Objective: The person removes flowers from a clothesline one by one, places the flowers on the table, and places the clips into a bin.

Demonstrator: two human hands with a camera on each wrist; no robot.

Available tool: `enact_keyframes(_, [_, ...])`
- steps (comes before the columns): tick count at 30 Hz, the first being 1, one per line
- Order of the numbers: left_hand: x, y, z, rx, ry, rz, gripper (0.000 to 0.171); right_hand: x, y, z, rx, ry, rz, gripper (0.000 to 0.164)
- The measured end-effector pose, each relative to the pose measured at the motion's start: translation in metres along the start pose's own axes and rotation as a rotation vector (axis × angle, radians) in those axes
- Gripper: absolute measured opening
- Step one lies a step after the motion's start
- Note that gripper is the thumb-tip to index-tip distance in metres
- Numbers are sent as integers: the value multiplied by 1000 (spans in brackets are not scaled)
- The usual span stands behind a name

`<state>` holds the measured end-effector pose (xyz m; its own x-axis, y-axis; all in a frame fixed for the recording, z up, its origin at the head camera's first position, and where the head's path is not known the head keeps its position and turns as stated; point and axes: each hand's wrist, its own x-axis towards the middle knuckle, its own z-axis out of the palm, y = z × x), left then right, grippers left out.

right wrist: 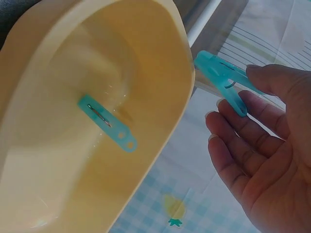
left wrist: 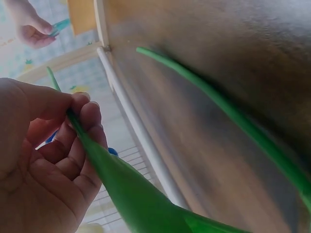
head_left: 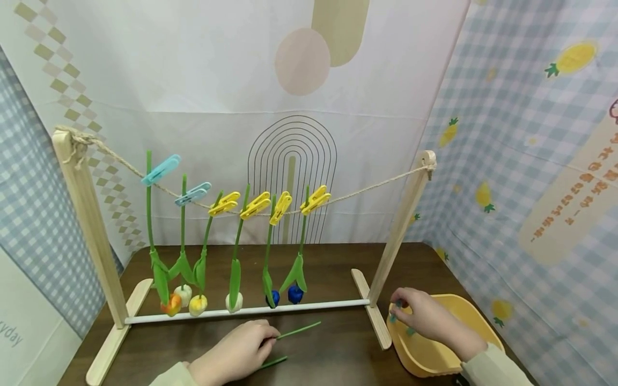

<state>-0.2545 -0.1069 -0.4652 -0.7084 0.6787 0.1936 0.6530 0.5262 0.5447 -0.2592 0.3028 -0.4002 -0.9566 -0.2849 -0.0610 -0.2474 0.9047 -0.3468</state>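
Note:
My left hand (head_left: pixel 238 348) pinches the thin green stem (left wrist: pixel 77 124) of an artificial flower between thumb and fingers, low in front of the white bar. A broad green leaf (left wrist: pixel 131 189) runs down from the grip; its bloom is out of sight. Beside it on the table lies a second green stem (left wrist: pixel 218 99). Over the left rim of the yellow basin (head_left: pixel 429 367), my right hand (head_left: pixel 427 316) pinches a teal clothespin (right wrist: pixel 221 75) by its handle ends. Another teal clothespin (right wrist: pixel 104 124) lies inside the basin.
A wooden stand with a left post (head_left: pixel 92 230), a right post (head_left: pixel 401 230) and a white bar (head_left: pixel 333 306) carries a sagging rope (head_left: pixel 369 188). Several artificial tulips hang from it bloom-down, held by blue clothespins (head_left: pixel 161 170) at left and yellow clothespins (head_left: pixel 255 205) further right.

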Motion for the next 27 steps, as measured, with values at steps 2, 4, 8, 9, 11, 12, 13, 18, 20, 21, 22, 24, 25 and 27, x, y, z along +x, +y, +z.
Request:
enact_keyframes(2, [-2,-2,1,10,8,4,12,0,1,1,-1,0,7,12])
enact_keyframes(4, [-3,-3,3,19,14,10,11,0,1,2,1,0,19,13])
enact_keyframes(8, [-5,-5,5,13,14,14,11,-1,1,3,10,3,39,13])
enact_keyframes(9, [-5,-6,6,9,14,17,11,-2,1,4,12,2,41,13])
enact_keyframes(11, [-7,-7,6,3,15,20,11,-3,2,5,15,0,40,14])
enact_keyframes(12, [-7,-7,6,0,16,22,11,-3,2,5,14,0,37,14])
enact_keyframes(13, [-8,-7,7,-3,16,25,11,-4,2,6,16,-1,35,15])
enact_keyframes(18, [-7,-6,8,-1,11,19,10,-6,6,7,27,6,36,17])
enact_keyframes(20, [-7,-6,8,6,10,11,9,-6,6,7,33,5,41,19])
enact_keyframes(21, [-7,-6,8,7,8,6,9,-6,7,7,37,4,47,20])
enact_keyframes(22, [-7,-6,8,12,11,4,8,-7,7,7,40,4,51,21])
enact_keyframes(24, [-7,-6,7,12,10,-4,8,-7,8,6,40,3,59,22])
enact_keyframes(25, [-7,-5,7,13,10,-8,8,-8,9,6,36,5,60,23])
enact_keyframes(27, [-7,-5,7,9,4,-14,8,-9,11,5,35,6,62,25])
